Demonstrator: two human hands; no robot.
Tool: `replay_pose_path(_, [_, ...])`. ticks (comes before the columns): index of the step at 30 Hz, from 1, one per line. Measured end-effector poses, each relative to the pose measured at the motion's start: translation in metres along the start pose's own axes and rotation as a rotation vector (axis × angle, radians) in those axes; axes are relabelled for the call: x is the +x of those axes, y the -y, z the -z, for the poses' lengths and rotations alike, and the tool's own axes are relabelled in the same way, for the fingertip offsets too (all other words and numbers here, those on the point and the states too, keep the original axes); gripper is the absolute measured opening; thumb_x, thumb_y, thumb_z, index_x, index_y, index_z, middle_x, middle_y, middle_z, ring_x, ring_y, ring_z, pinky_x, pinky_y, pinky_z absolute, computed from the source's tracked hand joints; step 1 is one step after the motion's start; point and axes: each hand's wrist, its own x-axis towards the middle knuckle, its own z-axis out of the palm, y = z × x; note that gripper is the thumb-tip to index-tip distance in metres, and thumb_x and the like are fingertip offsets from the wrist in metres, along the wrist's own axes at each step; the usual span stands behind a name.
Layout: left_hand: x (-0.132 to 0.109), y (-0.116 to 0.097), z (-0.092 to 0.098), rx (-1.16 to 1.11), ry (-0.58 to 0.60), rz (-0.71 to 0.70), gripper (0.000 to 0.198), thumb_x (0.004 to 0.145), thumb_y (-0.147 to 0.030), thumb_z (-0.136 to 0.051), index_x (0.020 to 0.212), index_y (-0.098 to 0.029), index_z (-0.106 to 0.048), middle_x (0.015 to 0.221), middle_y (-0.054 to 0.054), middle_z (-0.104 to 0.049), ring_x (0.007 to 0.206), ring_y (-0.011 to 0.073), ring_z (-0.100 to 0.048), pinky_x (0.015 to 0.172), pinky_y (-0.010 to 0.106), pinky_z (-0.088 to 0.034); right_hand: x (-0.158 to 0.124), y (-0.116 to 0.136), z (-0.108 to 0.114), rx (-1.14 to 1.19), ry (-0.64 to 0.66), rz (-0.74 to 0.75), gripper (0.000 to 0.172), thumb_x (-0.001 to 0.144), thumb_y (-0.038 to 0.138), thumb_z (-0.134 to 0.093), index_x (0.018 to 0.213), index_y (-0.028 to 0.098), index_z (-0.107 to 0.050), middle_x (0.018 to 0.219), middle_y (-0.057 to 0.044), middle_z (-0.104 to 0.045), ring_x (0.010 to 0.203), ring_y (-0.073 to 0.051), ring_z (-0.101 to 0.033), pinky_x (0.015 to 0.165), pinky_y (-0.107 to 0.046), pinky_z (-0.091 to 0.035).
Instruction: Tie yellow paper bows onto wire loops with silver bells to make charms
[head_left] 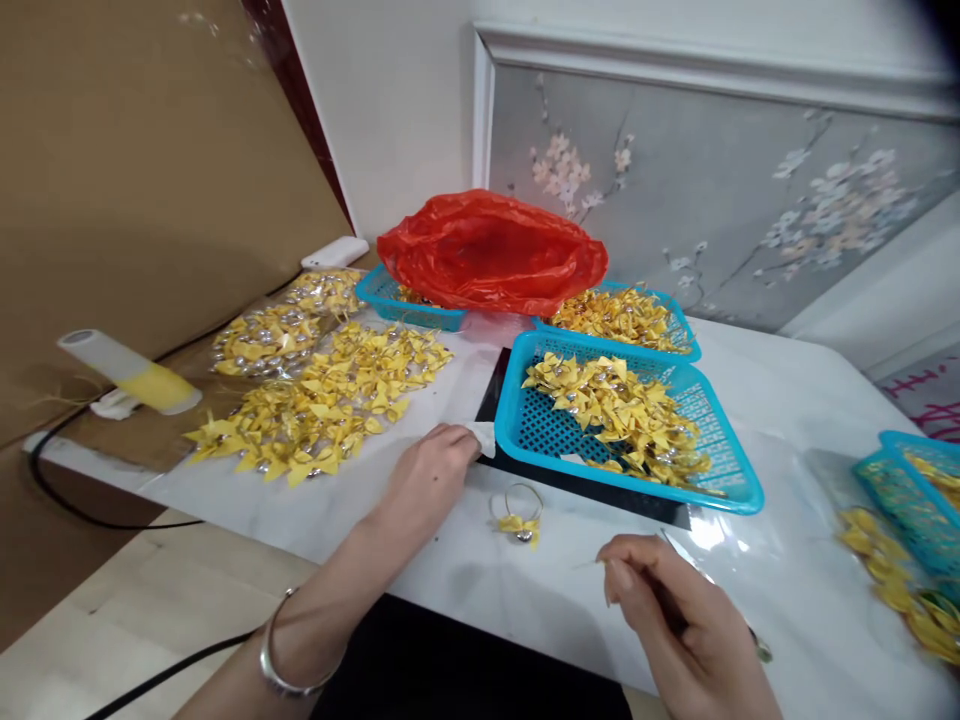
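Note:
My left hand [439,465] is closed at the near left corner of a blue basket, its fingertips on a small white scrap of paper or tissue [484,437]. In front of it on the white table lies a thin looped cord with a yellow ribbon bow [517,525] and a silvery bell-like bead. My right hand [671,610] hovers over the near edge with thumb and forefinger pinched on a thin, pale, needle-like strand [586,565]. Under that hand, a slim metal tool [686,555] shows only in part.
A blue basket [630,480] of yellow bows stands on a black sheet. Behind it are more baskets, one under a red plastic bag [491,255]. Loose bows [322,410] are heaped at left, beside a yellow-and-white cylinder [131,370]. Another blue basket [892,500] is at far right.

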Motion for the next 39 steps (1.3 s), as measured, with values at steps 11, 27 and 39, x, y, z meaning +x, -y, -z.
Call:
replay_pose_path(11, [0.005, -0.006, 0.003, 0.118, 0.086, 0.029, 0.017, 0.094, -0.026, -0.061, 0.107, -0.016, -0.066, 0.107, 0.006, -0.07, 0.091, 0.0206, -0.069, 0.079, 0.041, -0.058, -0.001, 0.0, 0.002, 0.101, -0.139, -0.016, 0.017, 0.093, 0.039, -0.057, 0.099, 0.028, -0.067, 0.078, 0.001, -0.064, 0.056, -0.011, -0.05, 0.049, -0.02, -0.04])
replay_pose_path(27, [-0.035, -0.019, 0.027, -0.349, -0.233, 0.123, 0.017, 0.09, -0.022, -0.061, 0.105, -0.018, -0.069, 0.117, 0.01, -0.075, 0.108, 0.0265, -0.069, 0.097, 0.041, -0.052, 0.003, 0.028, 0.002, 0.151, -0.056, 0.068, 0.018, 0.094, 0.037, -0.056, 0.093, 0.026, -0.07, 0.08, -0.001, -0.068, 0.05, -0.01, -0.043, 0.043, -0.022, -0.035])
replay_pose_path(39, [-0.048, -0.078, 0.03, -1.621, 0.353, 0.456, 0.043, 0.086, -0.055, -0.062, 0.094, -0.016, -0.078, 0.098, 0.012, -0.077, 0.053, 0.0105, -0.063, 0.044, 0.019, -0.033, 0.01, 0.039, 0.009, 0.287, -0.032, 0.092, 0.019, 0.095, 0.036, -0.057, 0.089, 0.023, -0.069, 0.06, 0.003, -0.052, 0.047, -0.009, -0.036, 0.041, -0.02, -0.028])
